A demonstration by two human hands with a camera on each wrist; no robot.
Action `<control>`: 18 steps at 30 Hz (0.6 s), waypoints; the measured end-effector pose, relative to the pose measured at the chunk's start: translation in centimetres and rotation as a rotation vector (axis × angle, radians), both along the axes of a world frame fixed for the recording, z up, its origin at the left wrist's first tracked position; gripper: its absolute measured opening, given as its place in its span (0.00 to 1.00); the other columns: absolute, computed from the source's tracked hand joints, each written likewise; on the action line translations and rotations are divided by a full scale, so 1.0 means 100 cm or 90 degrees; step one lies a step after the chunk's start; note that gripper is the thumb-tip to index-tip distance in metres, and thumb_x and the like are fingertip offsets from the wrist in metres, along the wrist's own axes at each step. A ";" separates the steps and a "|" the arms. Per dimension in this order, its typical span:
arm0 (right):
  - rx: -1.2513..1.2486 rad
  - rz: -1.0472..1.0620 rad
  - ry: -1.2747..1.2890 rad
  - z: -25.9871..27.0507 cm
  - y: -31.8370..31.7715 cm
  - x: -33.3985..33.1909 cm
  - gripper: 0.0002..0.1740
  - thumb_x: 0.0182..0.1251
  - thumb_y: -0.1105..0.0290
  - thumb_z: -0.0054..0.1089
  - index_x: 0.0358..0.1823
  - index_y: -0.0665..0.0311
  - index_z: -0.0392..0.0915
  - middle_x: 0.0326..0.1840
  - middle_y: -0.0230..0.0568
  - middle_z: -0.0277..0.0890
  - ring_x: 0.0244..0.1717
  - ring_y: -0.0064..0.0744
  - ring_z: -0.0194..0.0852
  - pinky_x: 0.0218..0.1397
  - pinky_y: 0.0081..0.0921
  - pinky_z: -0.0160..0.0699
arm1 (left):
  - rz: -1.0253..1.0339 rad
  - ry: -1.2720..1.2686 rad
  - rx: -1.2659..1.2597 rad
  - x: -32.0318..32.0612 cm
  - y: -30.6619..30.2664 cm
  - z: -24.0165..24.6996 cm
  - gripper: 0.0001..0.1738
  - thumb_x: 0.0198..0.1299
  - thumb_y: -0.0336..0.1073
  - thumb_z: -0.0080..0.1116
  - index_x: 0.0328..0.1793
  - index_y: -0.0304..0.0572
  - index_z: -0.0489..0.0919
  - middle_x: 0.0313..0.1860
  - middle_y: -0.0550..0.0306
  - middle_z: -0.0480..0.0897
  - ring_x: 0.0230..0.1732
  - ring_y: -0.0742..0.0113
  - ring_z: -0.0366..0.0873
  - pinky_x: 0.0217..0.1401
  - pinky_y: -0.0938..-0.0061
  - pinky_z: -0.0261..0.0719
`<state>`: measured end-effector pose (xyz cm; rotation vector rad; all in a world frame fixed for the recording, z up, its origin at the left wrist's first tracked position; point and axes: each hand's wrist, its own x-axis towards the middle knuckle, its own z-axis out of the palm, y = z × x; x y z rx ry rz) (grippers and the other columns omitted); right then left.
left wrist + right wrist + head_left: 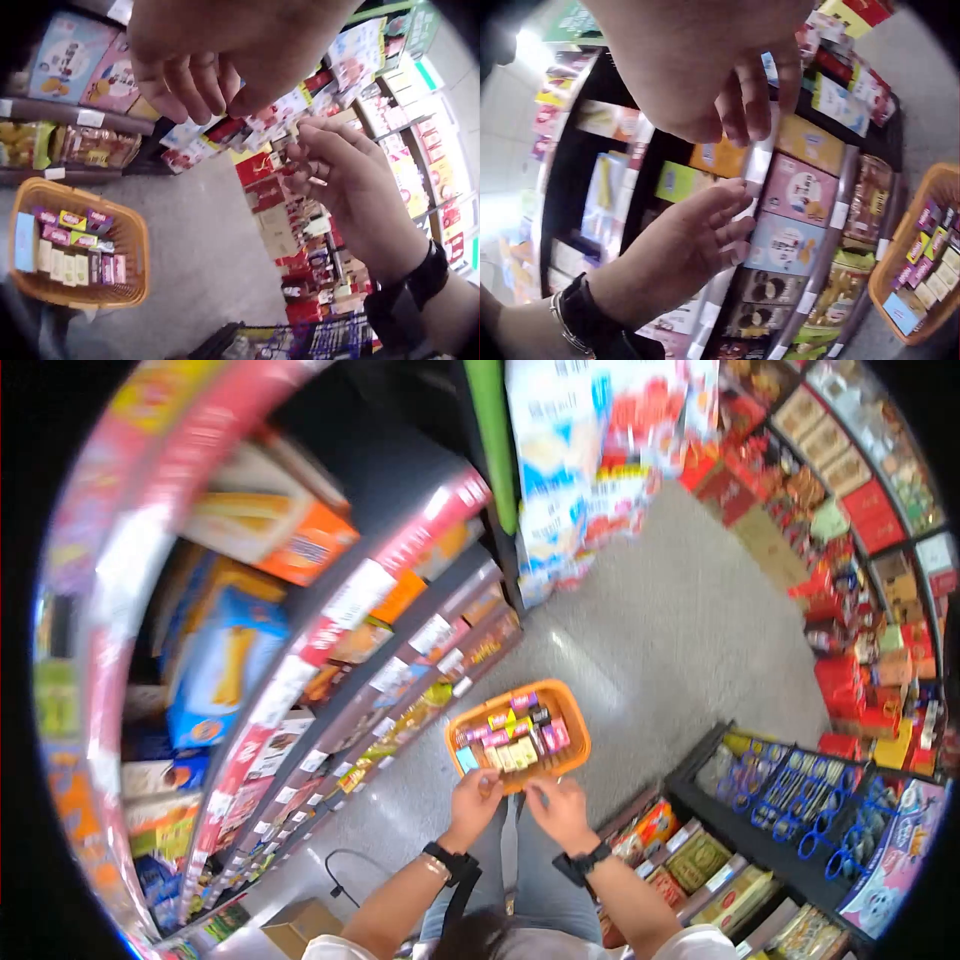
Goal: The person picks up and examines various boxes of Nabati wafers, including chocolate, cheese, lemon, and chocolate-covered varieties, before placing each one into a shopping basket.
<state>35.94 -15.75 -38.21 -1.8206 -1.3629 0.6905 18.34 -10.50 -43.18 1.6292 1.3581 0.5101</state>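
An orange basket (575, 757) holds small pink, yellow and dark packs, several cream-coloured packs (518, 755) and a light blue box (466, 759). In the head view the left hand (474, 805) and right hand (562, 810) appear over its near side. Both wrist views show them raised apart from the basket (142, 259), facing each other with a gap between. Loosely bent fingers and no object show on the left hand (217, 56). The right hand (701, 67) is likewise empty, its fingers slightly bent. What supports the basket cannot be told.
Snack shelves (345, 595) rise at the left, with hanging bags (560, 470) at their far end. Red and gold boxes line shelves (870, 510) at the right. A black rack (700, 755) and boxed goods (697, 860) stand near the right leg. A cardboard box (308, 926) lies lower left.
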 end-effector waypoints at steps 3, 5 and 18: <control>0.075 0.087 -0.009 0.077 -0.001 -0.010 0.06 0.56 0.74 0.67 0.35 0.60 0.80 0.30 0.41 0.82 0.30 0.43 0.81 0.36 0.36 0.77 | 0.047 -0.036 -0.001 -0.010 -0.001 0.085 0.09 0.59 0.32 0.64 0.45 0.40 0.81 0.37 0.53 0.84 0.33 0.66 0.83 0.34 0.72 0.81; 0.141 0.126 0.001 0.121 -0.001 -0.019 0.06 0.56 0.74 0.67 0.35 0.61 0.81 0.29 0.40 0.82 0.30 0.41 0.81 0.36 0.35 0.77 | 0.076 -0.068 0.032 -0.020 -0.005 0.138 0.08 0.60 0.32 0.64 0.45 0.39 0.81 0.36 0.54 0.84 0.33 0.68 0.83 0.33 0.74 0.80; 0.316 0.343 0.089 0.313 0.093 -0.098 0.06 0.58 0.74 0.66 0.38 0.64 0.82 0.33 0.42 0.83 0.34 0.38 0.84 0.40 0.30 0.80 | 0.263 -0.360 0.137 -0.107 0.016 0.305 0.08 0.63 0.30 0.63 0.48 0.37 0.81 0.38 0.63 0.83 0.37 0.79 0.80 0.41 0.81 0.78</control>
